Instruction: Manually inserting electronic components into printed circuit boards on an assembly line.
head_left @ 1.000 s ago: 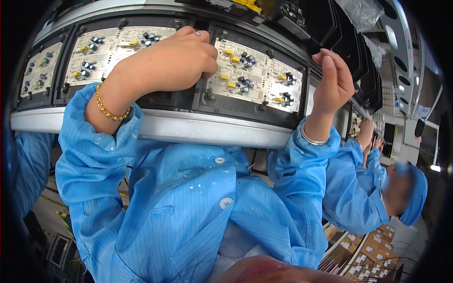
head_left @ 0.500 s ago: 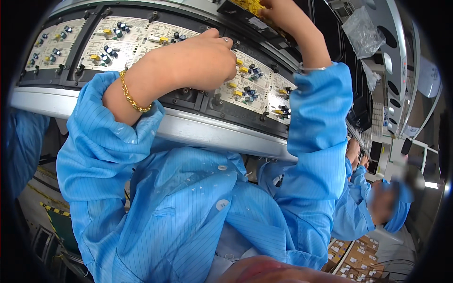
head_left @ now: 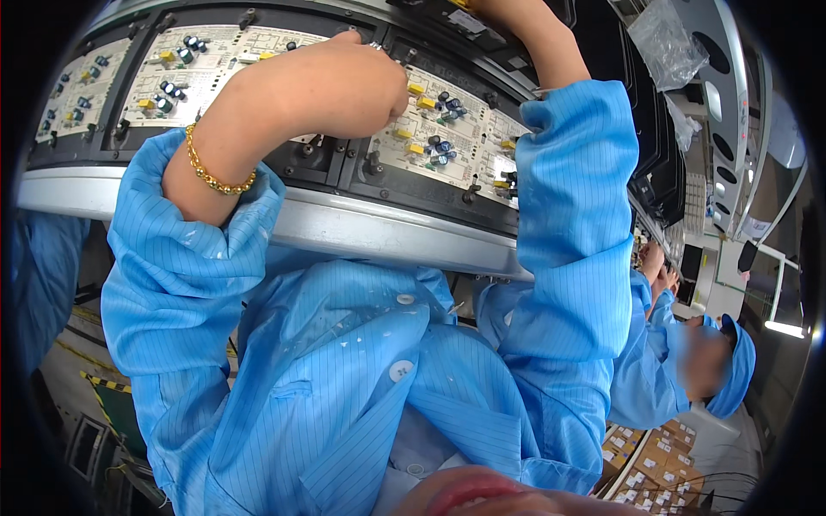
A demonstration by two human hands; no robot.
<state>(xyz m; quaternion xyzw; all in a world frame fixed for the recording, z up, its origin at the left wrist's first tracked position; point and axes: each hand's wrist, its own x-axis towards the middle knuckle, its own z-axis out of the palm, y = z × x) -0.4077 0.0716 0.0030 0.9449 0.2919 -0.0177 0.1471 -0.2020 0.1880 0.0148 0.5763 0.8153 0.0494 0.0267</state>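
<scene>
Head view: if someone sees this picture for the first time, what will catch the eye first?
First, the left hand, closed in a loose fist with a gold bracelet at the wrist, pressing on a white circuit board studded with yellow and blue components at top centre. Next, the wearer's bright blue striped coat fills the lower middle. The right forearm reaches up past the top edge.

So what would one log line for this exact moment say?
left hand: fist on circuit board | right hand: out of view, forearm raised past top edge | boards in black carrier
</scene>
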